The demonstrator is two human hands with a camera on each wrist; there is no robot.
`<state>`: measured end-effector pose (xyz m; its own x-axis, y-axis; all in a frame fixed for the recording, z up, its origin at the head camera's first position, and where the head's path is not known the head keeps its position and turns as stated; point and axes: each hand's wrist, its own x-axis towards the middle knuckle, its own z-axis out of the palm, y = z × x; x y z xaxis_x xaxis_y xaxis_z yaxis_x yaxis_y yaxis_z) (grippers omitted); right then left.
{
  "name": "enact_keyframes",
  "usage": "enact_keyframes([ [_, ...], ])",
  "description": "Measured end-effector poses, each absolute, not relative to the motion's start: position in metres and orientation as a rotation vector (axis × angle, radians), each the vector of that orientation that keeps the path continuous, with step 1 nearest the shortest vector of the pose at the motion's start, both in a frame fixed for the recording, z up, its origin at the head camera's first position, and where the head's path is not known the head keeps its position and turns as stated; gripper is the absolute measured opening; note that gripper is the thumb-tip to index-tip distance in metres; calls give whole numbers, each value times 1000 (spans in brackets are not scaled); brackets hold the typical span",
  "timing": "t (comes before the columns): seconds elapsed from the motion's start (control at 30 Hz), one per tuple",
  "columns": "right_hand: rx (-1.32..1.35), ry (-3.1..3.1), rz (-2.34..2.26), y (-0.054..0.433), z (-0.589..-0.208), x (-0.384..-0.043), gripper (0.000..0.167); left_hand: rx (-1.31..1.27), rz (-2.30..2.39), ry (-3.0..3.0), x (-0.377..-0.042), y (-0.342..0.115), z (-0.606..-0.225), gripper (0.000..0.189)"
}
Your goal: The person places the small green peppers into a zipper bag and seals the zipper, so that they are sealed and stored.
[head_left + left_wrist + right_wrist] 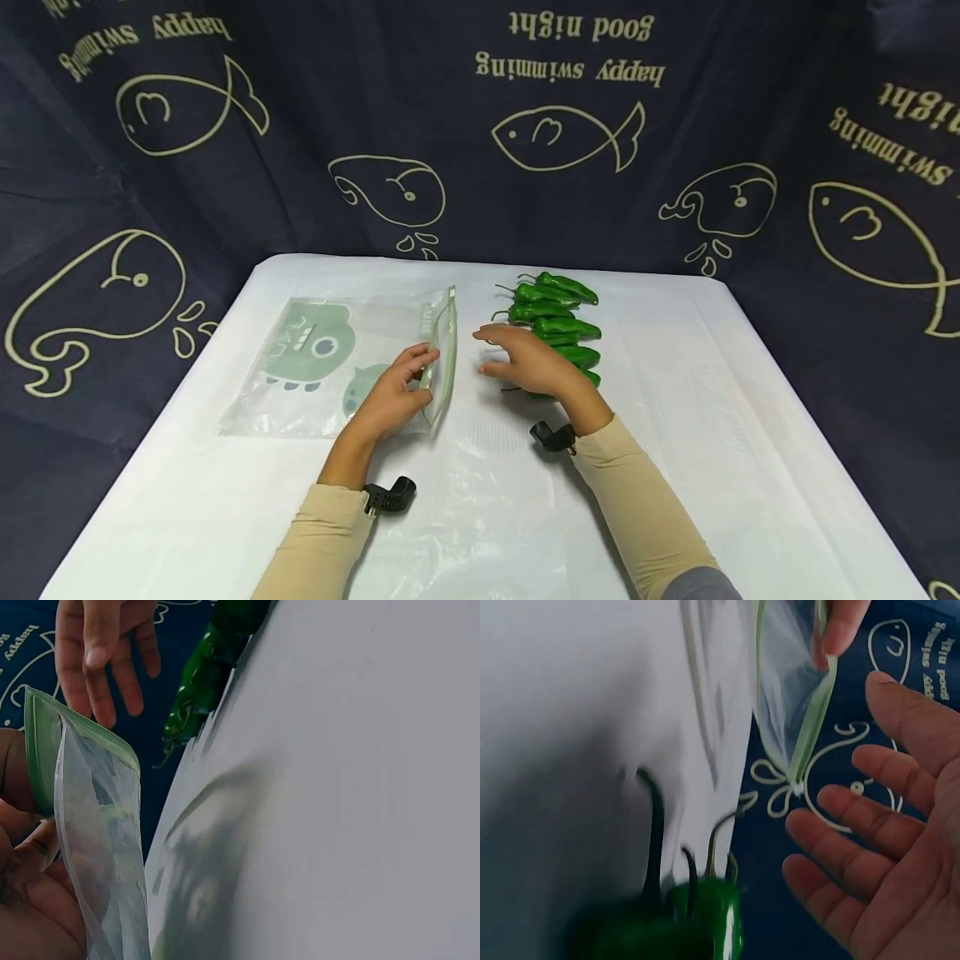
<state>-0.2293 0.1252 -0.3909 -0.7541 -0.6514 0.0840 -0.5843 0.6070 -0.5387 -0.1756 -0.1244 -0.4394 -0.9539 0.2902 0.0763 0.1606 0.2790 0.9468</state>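
Note:
A clear zip bag [390, 333] with green monster prints lies on the left of the table, its green-edged mouth [45, 750] parted and facing right. My left hand [397, 392] pinches the upper lip of that mouth between thumb and fingers. My right hand [525, 358] hovers just right of the mouth, over the left part of the peppers, its fingers spread and nothing in them. Several green peppers [562, 326] lie in a column, stems to the left; the hand and forearm hide part of the lower ones. In the right wrist view, pepper stems [656, 832] rise below the palm.
A white cover [675, 400] spreads over the table, with faint creases near the front. Behind it hangs a dark blue cloth [465, 208] printed with fish and whales. Black wrist cameras [392, 495] sit on both sleeves.

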Motion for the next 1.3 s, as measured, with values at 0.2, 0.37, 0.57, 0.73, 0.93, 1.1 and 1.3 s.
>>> enact_keyframes([
  [0.2, -1017, 2746, -893, 149, -389, -223, 52, 440, 1768, 2432, -176, -127, -442, 68],
  [0.37, -961, 2774, -915, 166, -389, -219, 49, 449, 1781, 2429, -175, -131, -441, 69],
  [0.57, -906, 2776, -925, 187, -390, -215, 50, 449, 1765, 2448, -174, -132, -440, 68],
  [0.73, -882, 2783, -906, 209, -393, -210, 52, 460, 1740, 2462, -173, -130, -438, 68],
  [0.93, -867, 2806, -900, 229, -397, -207, 51, 455, 1744, 2457, -155, -125, -404, 65],
  [1.1, -877, 2819, -886, 241, -402, -204, 50, 470, 1769, 2433, -154, -124, -403, 65],
  [1.3, -849, 2791, -934, 251, -407, -202, 48, 457, 1765, 2417, -155, -123, -406, 65],
])
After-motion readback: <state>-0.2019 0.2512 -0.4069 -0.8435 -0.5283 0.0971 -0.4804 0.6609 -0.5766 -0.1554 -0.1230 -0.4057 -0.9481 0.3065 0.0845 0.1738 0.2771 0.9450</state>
